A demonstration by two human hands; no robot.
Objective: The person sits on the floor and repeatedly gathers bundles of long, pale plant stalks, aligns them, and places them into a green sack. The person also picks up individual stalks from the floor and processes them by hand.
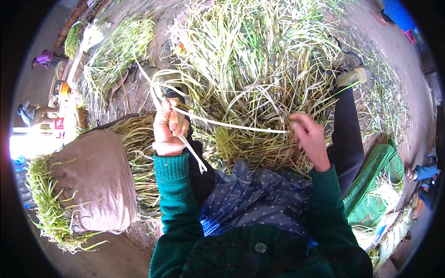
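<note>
My left hand (171, 121) is closed on a few pale leafy stalks (194, 154). Their curling leaves rise above the fist and white stem ends stick out below it. From the same hand one long pale stalk (233, 124) stretches right, its tip beside the fingers of my right hand (307, 135). Those fingers are bent and blurred, so whether they grip anything cannot be told. Beyond both hands lies a large heap of loose green and yellowish stalks (243, 59). A polka-dot plastic apron (260, 194) covers my lap.
A brown cloth-wrapped bundle (97, 180) of greens stands at left. More greens (121, 48) lie on the floor at upper left. To the right is a green woven sack (372, 184). Other people (31, 113) are at the far left and right edges.
</note>
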